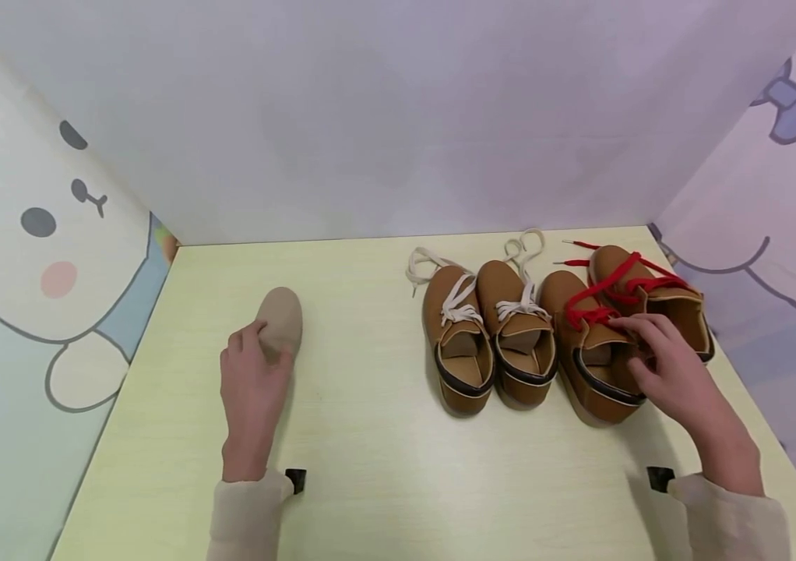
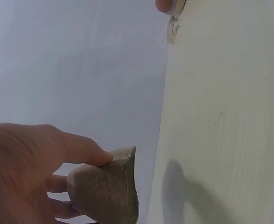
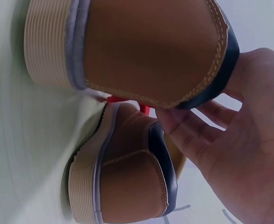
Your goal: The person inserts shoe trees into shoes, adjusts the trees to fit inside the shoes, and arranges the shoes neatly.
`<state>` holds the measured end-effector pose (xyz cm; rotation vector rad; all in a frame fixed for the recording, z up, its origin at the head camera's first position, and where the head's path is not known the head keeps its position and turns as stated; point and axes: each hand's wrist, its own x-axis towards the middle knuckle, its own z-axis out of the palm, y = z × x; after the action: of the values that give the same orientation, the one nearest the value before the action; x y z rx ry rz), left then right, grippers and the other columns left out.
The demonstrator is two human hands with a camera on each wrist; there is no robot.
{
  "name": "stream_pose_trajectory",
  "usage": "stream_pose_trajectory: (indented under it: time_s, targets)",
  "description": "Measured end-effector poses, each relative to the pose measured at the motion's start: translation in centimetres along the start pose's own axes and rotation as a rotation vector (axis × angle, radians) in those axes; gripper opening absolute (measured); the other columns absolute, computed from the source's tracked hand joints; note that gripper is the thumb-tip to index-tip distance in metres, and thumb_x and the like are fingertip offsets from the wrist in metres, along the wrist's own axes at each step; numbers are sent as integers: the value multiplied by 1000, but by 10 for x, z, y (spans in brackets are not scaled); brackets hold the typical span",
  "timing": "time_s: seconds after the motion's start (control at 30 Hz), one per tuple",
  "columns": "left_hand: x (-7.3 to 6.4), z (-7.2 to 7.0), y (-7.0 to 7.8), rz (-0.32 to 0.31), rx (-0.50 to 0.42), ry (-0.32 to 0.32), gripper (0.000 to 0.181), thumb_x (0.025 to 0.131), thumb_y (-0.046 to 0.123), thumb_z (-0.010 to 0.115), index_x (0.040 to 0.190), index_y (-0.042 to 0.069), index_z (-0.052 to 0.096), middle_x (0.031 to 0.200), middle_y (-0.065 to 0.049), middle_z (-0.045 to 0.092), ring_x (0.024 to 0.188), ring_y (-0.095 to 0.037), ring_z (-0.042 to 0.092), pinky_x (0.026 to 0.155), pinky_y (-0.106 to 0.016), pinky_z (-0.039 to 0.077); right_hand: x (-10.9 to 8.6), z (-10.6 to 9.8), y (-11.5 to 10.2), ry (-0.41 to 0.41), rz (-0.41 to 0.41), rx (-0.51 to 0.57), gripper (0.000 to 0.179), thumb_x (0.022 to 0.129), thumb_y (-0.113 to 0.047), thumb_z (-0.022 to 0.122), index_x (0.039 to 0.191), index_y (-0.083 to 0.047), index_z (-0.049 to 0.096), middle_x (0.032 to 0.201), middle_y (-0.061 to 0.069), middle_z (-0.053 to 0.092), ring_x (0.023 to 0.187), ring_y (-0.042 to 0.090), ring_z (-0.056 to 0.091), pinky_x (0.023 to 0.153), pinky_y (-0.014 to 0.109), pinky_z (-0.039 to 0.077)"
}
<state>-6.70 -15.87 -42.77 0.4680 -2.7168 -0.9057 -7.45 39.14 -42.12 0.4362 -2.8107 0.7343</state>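
Note:
My left hand [image 1: 254, 382] grips a beige, shell-like shoe insert [image 1: 280, 319] above the table's left part. In the left wrist view the shoe insert [image 2: 104, 189] has a rough surface and a straight cut edge, with the thumb on one side and fingers behind. On the right, my right hand [image 1: 674, 378] reaches over the opening of a brown shoe with red laces [image 1: 597, 389], its fingertips at the tongue and laces. From the right wrist, the shoe's heel [image 3: 151, 51] and dark collar hide parts of the fingers.
The second red-laced shoe [image 1: 685, 319] stands close on the right. Left of these is a pair of brown shoes with white laces, one shoe [image 1: 464, 397] beside the other [image 1: 524, 393]. A pale wall [image 1: 398, 140] rises behind the table [image 1: 370, 483], with patterned sheets on both sides.

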Motion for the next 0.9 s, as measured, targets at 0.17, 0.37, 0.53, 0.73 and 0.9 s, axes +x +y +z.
stream_pose_trajectory:
  time_s: [0.17, 0.37, 0.53, 0.73, 0.9]
  targets:
    - [-7, 4, 22, 62, -24, 19, 57, 95, 16, 69, 146, 2, 49, 142, -24, 56, 125, -46, 53, 90, -64, 52, 0, -4, 2, -12, -15, 38, 58, 83, 20, 57, 135, -5, 61, 128, 16, 55, 91, -2, 37, 69, 12, 32]
    - [-18, 10, 56, 212, -32, 63, 56, 91, 17, 76, 140, 4, 52, 132, -20, 62, 119, -42, 57, 89, -59, 56, 4, -9, 6, 11, -48, 51, 53, 85, 21, 58, 133, -2, 62, 116, 12, 58, 95, -9, 39, 74, 4, 34]
    - [-25, 15, 81, 329, -39, 57, 52, 91, 18, 78, 137, 6, 56, 131, -17, 64, 119, -39, 59, 91, -55, 58, 6, -14, 10, 14, -44, 71, 49, 87, 21, 57, 132, 0, 62, 117, 13, 59, 101, -9, 42, 79, -1, 35]
    - [-29, 22, 105, 426, -45, 52, 50, 91, 22, 80, 134, 9, 60, 130, -13, 66, 118, -36, 60, 94, -50, 59, 7, -18, 16, 10, -42, 59, 49, 88, 19, 57, 133, -1, 62, 124, 16, 59, 104, -12, 42, 82, -1, 34]
    - [-32, 28, 121, 522, -63, 74, 50, 89, 27, 83, 132, 11, 64, 125, -11, 68, 112, -33, 63, 90, -47, 62, 7, -22, 22, 30, -30, 43, 49, 87, 19, 56, 132, -1, 63, 125, 17, 60, 104, -15, 41, 81, 0, 34]
